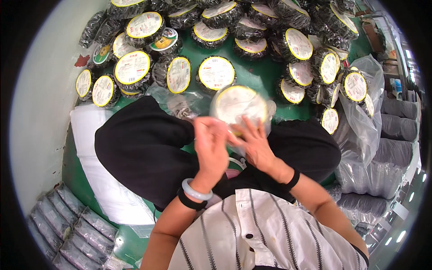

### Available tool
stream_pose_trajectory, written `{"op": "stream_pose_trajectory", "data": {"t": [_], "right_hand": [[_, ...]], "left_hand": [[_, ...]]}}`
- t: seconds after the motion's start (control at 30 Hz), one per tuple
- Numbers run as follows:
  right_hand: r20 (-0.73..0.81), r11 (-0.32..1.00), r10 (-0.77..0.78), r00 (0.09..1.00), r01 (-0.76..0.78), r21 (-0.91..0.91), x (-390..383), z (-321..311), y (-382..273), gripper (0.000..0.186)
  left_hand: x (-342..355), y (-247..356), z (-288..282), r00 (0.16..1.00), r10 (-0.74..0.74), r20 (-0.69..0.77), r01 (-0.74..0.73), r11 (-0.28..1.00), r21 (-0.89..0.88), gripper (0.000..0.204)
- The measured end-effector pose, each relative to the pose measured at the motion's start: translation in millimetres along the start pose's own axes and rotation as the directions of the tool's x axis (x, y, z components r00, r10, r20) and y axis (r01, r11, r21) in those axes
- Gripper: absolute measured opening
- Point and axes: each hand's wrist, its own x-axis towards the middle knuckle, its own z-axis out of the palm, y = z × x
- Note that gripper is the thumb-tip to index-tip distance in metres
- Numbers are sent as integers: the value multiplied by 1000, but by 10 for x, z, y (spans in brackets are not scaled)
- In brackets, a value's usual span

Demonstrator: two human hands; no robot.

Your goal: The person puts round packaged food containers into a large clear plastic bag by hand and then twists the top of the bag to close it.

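Between my knees is a round package (240,104) with a white, yellow-rimmed label on top, wrapped in transparent film and smeared by motion. My right hand (257,146) grips its near edge, the fingers spread over the label and film. Just left of it, my left hand (211,137) is blurred, its fingers curled together at the near left side of the package. Whatever those fingers pinch is too smeared to make out. Beyond the held package, another round package (216,73) with a white label lies on the green floor.
Many similar round black packages (144,24) are heaped ahead, left and right. Folded white sheeting (105,171) lies beside my left leg, near a white wall (42,99). Bagged dark stacks (396,153) stand at right; flat bagged packs (74,225) sit at lower left.
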Motion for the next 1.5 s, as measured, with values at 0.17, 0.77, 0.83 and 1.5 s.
{"op": "stream_pose_trajectory", "data": {"t": [0.17, 0.77, 0.83, 1.5], "right_hand": [[605, 153, 108, 789, -615, 774, 895, 66, 1198, 34], [748, -697, 425, 510, -343, 630, -274, 169, 624, 48], [424, -311, 733, 532, -292, 904, -211, 30, 446, 49], [232, 954, -238, 943, 272, -126, 2667, 1227, 1301, 88]], "left_hand": [[-59, -180, -445, 875, -423, -237, 383, 902, -197, 11], [-374, 270, -426, 761, -507, 405, 325, 838, 439, 18], [-500, 20, -350, 654, -427, 625, 284, 904, 320, 17], [426, -21, -466, 832, -554, -22, 530, 806, -262, 13]]}}
